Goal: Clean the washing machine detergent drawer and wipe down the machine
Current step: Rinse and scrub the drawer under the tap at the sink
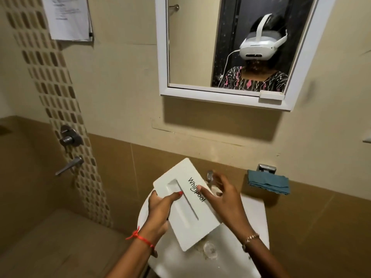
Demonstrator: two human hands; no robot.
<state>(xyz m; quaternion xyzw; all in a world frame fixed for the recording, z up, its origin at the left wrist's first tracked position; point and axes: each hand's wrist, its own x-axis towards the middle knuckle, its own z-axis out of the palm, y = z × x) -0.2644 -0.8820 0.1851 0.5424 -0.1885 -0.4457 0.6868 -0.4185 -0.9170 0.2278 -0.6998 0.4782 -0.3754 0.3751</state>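
Observation:
A white detergent drawer (181, 205) with a Whirlpool logo on its front panel hangs tilted over a white washbasin (247, 223). My left hand (160, 209) grips its left edge, thumb lying in the recessed handle. My right hand (222, 199) hovers at the drawer's right side with fingers spread and relaxed; one fingertip touches the panel near the logo. The drawer's compartments face away and are hidden.
A tap (209, 175) stands behind the drawer. A folded teal cloth (269, 182) hangs on a holder at the right. The basin drain (209, 248) shows below the drawer. Wall taps (70, 151) are at the left, a mirror cabinet (230, 91) above.

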